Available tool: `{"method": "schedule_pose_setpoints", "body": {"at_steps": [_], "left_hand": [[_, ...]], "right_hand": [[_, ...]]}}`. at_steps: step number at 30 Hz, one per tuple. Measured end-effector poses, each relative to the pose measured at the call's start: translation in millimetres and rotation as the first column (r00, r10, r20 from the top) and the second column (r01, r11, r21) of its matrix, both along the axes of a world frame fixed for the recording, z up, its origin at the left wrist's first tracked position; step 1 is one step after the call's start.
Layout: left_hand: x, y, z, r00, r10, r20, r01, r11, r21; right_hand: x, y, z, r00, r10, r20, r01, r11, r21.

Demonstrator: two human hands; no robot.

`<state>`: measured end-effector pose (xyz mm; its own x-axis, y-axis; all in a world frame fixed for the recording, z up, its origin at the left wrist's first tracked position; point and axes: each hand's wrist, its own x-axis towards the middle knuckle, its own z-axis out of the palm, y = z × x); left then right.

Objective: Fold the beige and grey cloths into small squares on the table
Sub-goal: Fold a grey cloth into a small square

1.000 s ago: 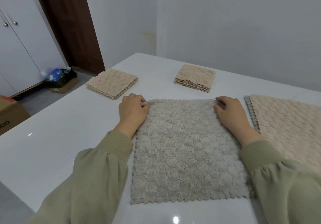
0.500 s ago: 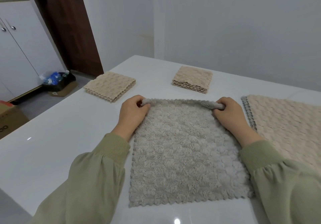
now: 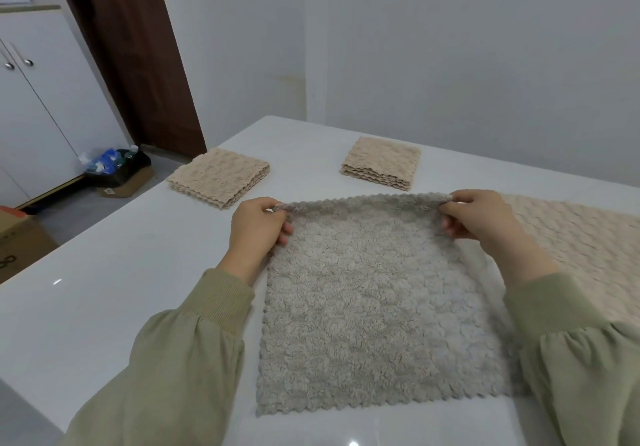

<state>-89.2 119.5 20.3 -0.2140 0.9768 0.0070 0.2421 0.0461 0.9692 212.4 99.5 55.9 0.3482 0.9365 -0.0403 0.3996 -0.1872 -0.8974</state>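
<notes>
While a folded beige stack (image 3: 218, 177) and another folded stack (image 3: 381, 163), both wavy-edged, sit far on the glossy white table (image 3: 104, 290), my left grip (image 3: 256, 234) pinches the far left corner of the fluffy grey cloth (image 3: 374, 307). It lies square before me, far edge lifted. My right grip (image 3: 485, 220) pinches the far right corner, beside a nubbly beige cloth (image 3: 571, 245) spread flat.

brown door (image 3: 138, 58) | white cabinet (image 3: 45, 99) | open box of bottles (image 3: 117, 172) on floor | cardboard box (image 3: 17, 241) far left
</notes>
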Motion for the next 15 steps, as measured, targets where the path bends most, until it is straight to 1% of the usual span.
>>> {"method": "schedule_pose_setpoints", "body": {"at_steps": [1,2,3,5,7,8,9,11,12,14,15], "left_hand": [[-0.4,-0.9,-0.1,0.995,-0.009,0.102,0.011,1.000,-0.015],[-0.1,-2.0,0.8,0.988,-0.026,0.149,0.027,1.000,-0.005],[0.7,-3.1,2.1,0.984,-0.048,0.174,0.046,0.999,0.017],[1.6,-5.9,5.7,0.981,-0.096,0.170,0.076,0.990,0.120],[1.6,-9.3,10.1,0.984,-0.107,0.144,0.072,0.972,0.225],[1.4,-11.0,11.6,0.982,-0.101,0.159,0.058,0.965,0.255],[0.8,-11.2,11.0,0.977,-0.089,0.194,0.038,0.967,0.254],[0.9,-13.4,10.8,0.954,-0.075,0.291,0.022,0.983,0.181],[2.0,-16.2,11.4,0.942,-0.075,0.326,0.028,0.989,0.147],[3.7,-21.7,11.6,0.943,-0.069,0.325,0.031,0.992,0.121],[3.8,-24.3,11.6,0.950,-0.074,0.305,0.035,0.991,0.130]], "right_hand": [[-1.6,-0.1,-1.5,0.998,0.016,-0.065,-0.015,1.000,0.008],[-2.6,0.5,-4.4,0.996,0.024,-0.083,-0.021,0.999,0.042],[-4.2,0.6,-6.6,0.997,0.022,-0.068,-0.015,0.995,0.098],[-8.6,-1.5,-4.6,0.998,0.020,-0.054,-0.007,0.971,0.241],[-14.0,-4.0,3.7,0.995,0.049,-0.082,-0.016,0.932,0.362],[-16.5,-5.0,7.2,0.994,0.045,-0.098,-0.002,0.914,0.405],[-19.5,-6.6,9.0,0.993,0.021,-0.115,0.032,0.899,0.437],[-24.4,-9.5,2.7,0.992,-0.073,-0.106,0.114,0.882,0.458],[-25.8,-11.5,-4.4,0.990,-0.127,-0.063,0.141,0.884,0.447],[-24.7,-15.2,-17.9,0.983,-0.184,0.017,0.161,0.897,0.411],[-22.5,-17.7,-21.5,0.979,-0.200,0.024,0.174,0.898,0.405]]}}
